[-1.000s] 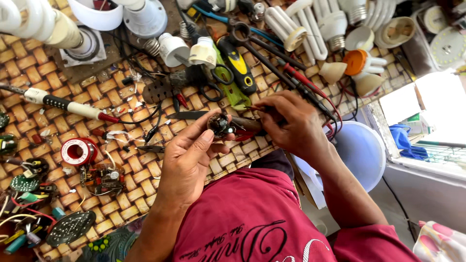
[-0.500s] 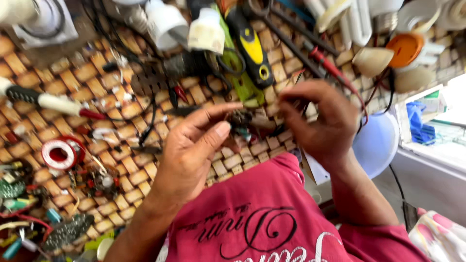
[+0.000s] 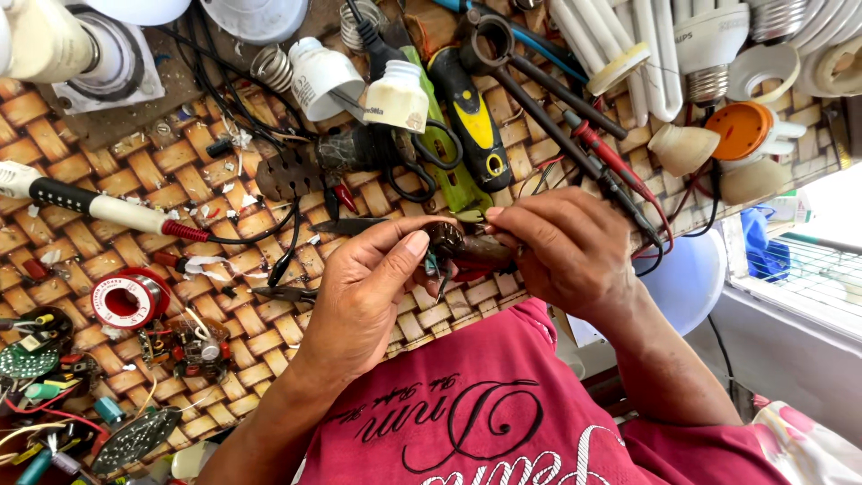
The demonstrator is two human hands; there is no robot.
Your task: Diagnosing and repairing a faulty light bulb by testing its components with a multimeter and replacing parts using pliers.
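My left hand [image 3: 373, 287] and my right hand [image 3: 566, 247] meet over the front edge of a woven bamboo mat [image 3: 108, 260]. Between their fingertips they hold a small dark circuit part [image 3: 449, 244] with short wires hanging from it. My left thumb and forefinger pinch its left side. The fingers of my right hand close on its right side, and what lies under them is hidden.
The mat holds a soldering iron [image 3: 99, 208], a red solder spool [image 3: 127, 298], scissors [image 3: 386, 153], a yellow-black tool [image 3: 474, 121], multimeter probes [image 3: 602, 153], spiral lamps [image 3: 646, 45], lamp bases [image 3: 323, 76] and circuit boards [image 3: 36, 350]. A white stool [image 3: 687, 283] stands at right.
The view has drawn closer to the mat. Both hands stay together on the small part, shifted slightly toward the middle of the view.
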